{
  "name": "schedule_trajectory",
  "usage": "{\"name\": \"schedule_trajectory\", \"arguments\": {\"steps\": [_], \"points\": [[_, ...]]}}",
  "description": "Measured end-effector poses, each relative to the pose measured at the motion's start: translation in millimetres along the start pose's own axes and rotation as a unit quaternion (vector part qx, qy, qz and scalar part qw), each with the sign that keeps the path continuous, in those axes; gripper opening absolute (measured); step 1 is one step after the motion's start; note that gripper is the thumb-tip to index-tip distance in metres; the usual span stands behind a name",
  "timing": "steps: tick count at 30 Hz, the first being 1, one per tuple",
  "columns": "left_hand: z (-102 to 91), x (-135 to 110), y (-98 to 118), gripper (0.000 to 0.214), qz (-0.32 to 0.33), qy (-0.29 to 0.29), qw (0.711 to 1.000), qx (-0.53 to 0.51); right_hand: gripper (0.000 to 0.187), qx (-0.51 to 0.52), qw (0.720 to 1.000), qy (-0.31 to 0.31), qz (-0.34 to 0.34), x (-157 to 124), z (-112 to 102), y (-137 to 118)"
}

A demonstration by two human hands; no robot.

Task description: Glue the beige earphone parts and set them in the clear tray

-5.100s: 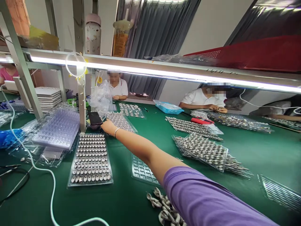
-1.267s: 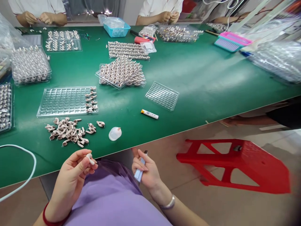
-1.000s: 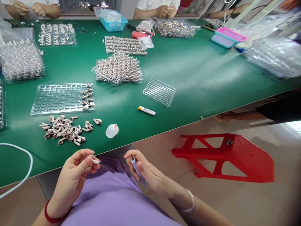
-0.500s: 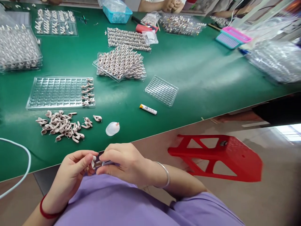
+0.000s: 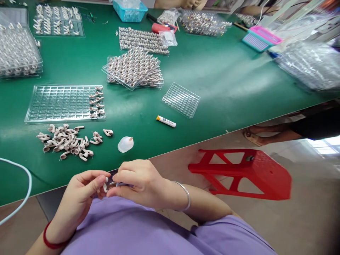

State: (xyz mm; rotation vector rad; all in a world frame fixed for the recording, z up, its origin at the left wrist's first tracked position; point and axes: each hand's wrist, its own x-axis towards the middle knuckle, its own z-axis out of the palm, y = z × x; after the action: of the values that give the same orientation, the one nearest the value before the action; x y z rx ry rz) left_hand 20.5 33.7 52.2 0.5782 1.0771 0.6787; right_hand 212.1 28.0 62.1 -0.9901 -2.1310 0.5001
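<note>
My left hand (image 5: pixel 89 189) pinches a small pale earbud shell (image 5: pixel 106 185) between thumb and forefinger, just past the table's near edge. My right hand (image 5: pixel 140 184) is closed on a slim metal tool (image 5: pixel 113 183), its end at the shell; fingers hide most of it, so its exact kind is unclear. Beyond the hands lies a pile of beige earbud shells (image 5: pixel 67 140) with thin wires. A clear plastic tray (image 5: pixel 61 102) behind it has shells only along its right side. To the right of the pile is a translucent white squeeze bottle or cap (image 5: pixel 125 144).
Filled trays (image 5: pixel 134 67) are stacked mid-table, more trays (image 5: pixel 18 49) at the far left. A small clear tray (image 5: pixel 181 100) and a white tube (image 5: pixel 166 121) lie right. A red stool (image 5: pixel 271 173) stands on the floor. A white cable (image 5: pixel 28 184) curves in at left.
The view has shifted slightly, so the table's things appear a little further left and up. Both hands keep their hold on the earbud shell and tool, nearly still.
</note>
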Motion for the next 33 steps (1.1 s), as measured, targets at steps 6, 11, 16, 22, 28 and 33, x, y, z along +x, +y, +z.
{"name": "schedule_trajectory", "arguments": {"steps": [6,11,16,22,28,33], "points": [[0.0,0.2,-0.6,0.028,-0.001,0.007,1.000,0.004,0.042,0.006,1.000,-0.002,0.010,-0.9,1.5,0.9],[0.3,0.7,-1.5,0.029,-0.002,0.011,1.000,0.005,0.040,0.014,1.000,-0.014,0.015,-2.8,2.5,1.3],[0.5,0.8,-1.7,0.029,-0.004,0.013,1.000,0.010,0.039,0.017,0.999,-0.026,0.021,-3.6,2.1,1.9],[1.7,0.1,-1.9,0.029,0.001,0.009,1.000,0.014,0.041,0.014,0.999,-0.039,0.015,-4.4,1.6,1.8],[1.6,-0.1,-1.5,0.026,0.006,0.006,1.000,0.018,0.041,0.017,0.999,-0.024,0.016,-4.7,2.3,1.9],[1.0,0.4,-1.9,0.026,0.004,0.010,1.000,0.021,0.039,0.017,1.000,-0.016,0.012,-3.7,1.9,1.7]]}}
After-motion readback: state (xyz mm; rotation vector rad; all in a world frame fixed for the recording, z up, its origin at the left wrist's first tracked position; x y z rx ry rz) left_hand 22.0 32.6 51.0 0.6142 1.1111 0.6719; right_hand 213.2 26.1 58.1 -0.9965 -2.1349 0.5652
